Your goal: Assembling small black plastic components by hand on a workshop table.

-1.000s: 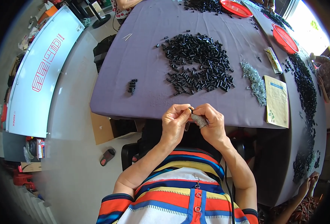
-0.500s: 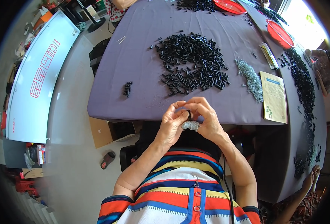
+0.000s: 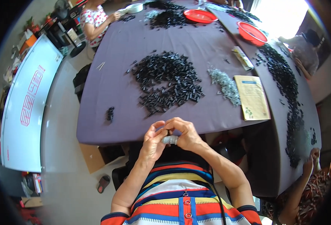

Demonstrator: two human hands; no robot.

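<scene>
Just off the table's near edge, my two hands meet with fingers bent and closed. My left hand (image 3: 153, 141) pinches a small black piece (image 3: 168, 132), mostly covered by fingers. My right hand (image 3: 189, 135) closes on the same piece from the other side. Beneath the fingertips, a clump of clear, shiny small parts (image 3: 170, 140) spans the gap between the hands; which fingers hold it I cannot tell. Beyond them, a big pile of short black tubular pieces (image 3: 169, 78) lies on the purple-grey tablecloth (image 3: 113, 86), with a small black cluster (image 3: 110, 113) at left.
Right of the pile lie clear small parts (image 3: 225, 86), a tan envelope (image 3: 252, 98) and a long box (image 3: 243, 58). Red trays (image 3: 201, 16) stand farther back. Co-workers sit at far left (image 3: 94, 22), far right (image 3: 304, 52) and lower right (image 3: 304, 195). A whiteboard (image 3: 30, 101) stands at left.
The view has shifted, so the table and my hands appear lower and farther left, and more of the far-left co-worker shows. My hands stay together around the black piece and clear clump.
</scene>
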